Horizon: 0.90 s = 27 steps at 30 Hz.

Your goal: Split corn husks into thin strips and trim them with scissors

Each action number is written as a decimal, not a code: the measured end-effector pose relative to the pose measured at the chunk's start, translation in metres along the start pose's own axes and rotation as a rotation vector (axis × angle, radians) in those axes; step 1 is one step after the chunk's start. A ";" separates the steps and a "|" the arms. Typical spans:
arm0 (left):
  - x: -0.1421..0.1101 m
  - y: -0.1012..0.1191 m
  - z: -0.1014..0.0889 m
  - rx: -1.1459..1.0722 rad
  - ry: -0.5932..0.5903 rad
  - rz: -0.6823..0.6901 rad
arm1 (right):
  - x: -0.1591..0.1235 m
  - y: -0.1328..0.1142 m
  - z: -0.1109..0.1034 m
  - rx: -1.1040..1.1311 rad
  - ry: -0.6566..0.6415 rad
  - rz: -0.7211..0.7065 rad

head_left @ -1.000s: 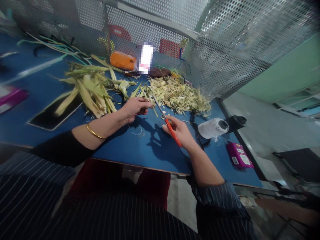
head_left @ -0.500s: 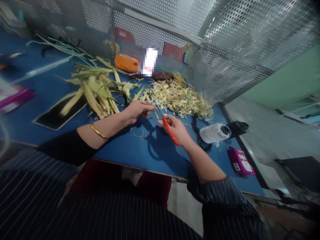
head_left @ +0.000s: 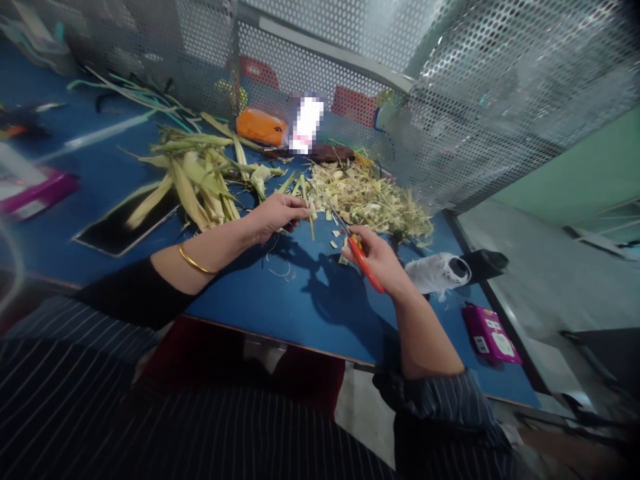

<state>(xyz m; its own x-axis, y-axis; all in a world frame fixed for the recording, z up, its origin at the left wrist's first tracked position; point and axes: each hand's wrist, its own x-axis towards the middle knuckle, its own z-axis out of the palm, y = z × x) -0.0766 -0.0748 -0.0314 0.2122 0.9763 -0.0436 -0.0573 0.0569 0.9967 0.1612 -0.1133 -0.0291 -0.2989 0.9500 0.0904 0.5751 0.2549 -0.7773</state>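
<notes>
My left hand (head_left: 277,217) is closed in a pinch on a narrow, pale green strip of corn husk (head_left: 313,227), which hangs down past the fingertips. To its right, my right hand (head_left: 379,259) grips red-handled scissors (head_left: 366,264). Their blades point up and left toward the strip, with a gap between them; whether the blades are parted I cannot tell. Behind both hands lies a heap of chopped husk bits (head_left: 370,197). A few small cut pieces are scattered on the blue table (head_left: 300,313) beneath the scissors. Left of my left hand is a bunch of long corn husks (head_left: 200,177).
A black flat panel (head_left: 125,223) lies under the husks. An orange pouch (head_left: 263,127) and a lit phone (head_left: 306,125) stand by the perforated metal screen (head_left: 320,53). At right are a white thread spool (head_left: 437,272) and a purple packet (head_left: 493,335). Green strips (head_left: 135,100) lie back left.
My right hand has moved right with the scissors, away from the left fingertips. The left hand still pinches its strip, which now shows more plainly. The whole view has shifted slightly.
</notes>
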 end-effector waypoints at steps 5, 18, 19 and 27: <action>0.002 0.000 -0.006 0.094 -0.074 0.051 | 0.001 0.012 -0.002 -0.094 -0.030 -0.027; 0.003 -0.004 -0.002 0.124 -0.088 -0.004 | 0.002 0.012 0.008 0.024 -0.092 -0.004; 0.003 -0.004 -0.002 0.118 -0.087 -0.002 | 0.002 0.012 0.009 0.035 -0.102 -0.003; 0.002 -0.004 0.000 0.101 -0.072 -0.040 | -0.001 0.006 0.013 0.079 -0.107 -0.018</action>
<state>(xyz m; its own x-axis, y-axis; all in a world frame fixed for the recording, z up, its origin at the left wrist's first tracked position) -0.0762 -0.0727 -0.0355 0.2818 0.9560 -0.0816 0.0500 0.0703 0.9963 0.1549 -0.1147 -0.0421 -0.3910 0.9195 0.0410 0.5084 0.2529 -0.8231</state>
